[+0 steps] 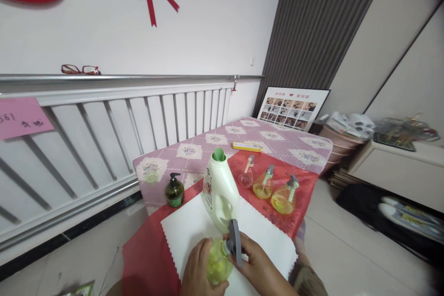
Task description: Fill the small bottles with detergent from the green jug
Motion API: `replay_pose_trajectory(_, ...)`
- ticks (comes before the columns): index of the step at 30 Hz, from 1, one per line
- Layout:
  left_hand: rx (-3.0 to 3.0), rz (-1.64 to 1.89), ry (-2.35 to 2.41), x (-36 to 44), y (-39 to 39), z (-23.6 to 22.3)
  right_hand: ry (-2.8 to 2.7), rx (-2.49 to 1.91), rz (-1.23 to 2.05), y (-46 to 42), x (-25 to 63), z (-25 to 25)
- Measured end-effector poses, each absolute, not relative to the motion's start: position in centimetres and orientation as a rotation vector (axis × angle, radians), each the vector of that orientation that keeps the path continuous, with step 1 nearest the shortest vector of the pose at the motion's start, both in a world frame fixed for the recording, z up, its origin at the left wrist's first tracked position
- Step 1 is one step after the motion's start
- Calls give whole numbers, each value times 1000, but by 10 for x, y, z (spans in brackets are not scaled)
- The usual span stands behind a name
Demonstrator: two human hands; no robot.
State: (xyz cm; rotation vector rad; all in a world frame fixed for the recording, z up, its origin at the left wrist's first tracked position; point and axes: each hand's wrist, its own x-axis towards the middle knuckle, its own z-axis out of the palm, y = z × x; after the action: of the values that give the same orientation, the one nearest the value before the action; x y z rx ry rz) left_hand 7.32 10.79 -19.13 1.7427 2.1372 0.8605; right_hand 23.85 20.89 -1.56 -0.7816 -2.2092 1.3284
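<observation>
My left hand [196,268] is wrapped round the body of a clear spray bottle [218,266] with yellow-green liquid in it. The fingers of my right hand [260,263] grip its grey spray head [235,243], which sits at the bottle's neck; whether it is screwed tight I cannot tell. Just beyond stands a large pale jug [222,189], uncapped, with green showing inside its mouth. To the right are two spray bottles with yellow liquid, one nearer [283,200] and one farther [262,188], and a clear spray bottle [245,178] with no yellow liquid showing.
A white scalloped mat [183,231] lies over a red cloth [301,185] on the table. A dark green pump bottle [174,192] and a pale green cap [151,177] are at the left. A yellow case [246,146] lies at the back. A radiator [138,120] runs behind.
</observation>
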Motion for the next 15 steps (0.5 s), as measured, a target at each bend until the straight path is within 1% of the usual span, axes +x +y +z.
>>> replay_pose_trajectory(8, 1703, 890, 2130, 76, 107, -184, -2266, -785, 1289, 207, 234, -9)
replay_pose_trajectory(12, 1727, 897, 2135, 75, 108, -188, -2285, -810, 1253, 203, 228, -6)
replay_pose_trajectory(15, 1761, 917, 2161, 74, 109, -194, -2269, -855, 1202, 200, 222, -15)
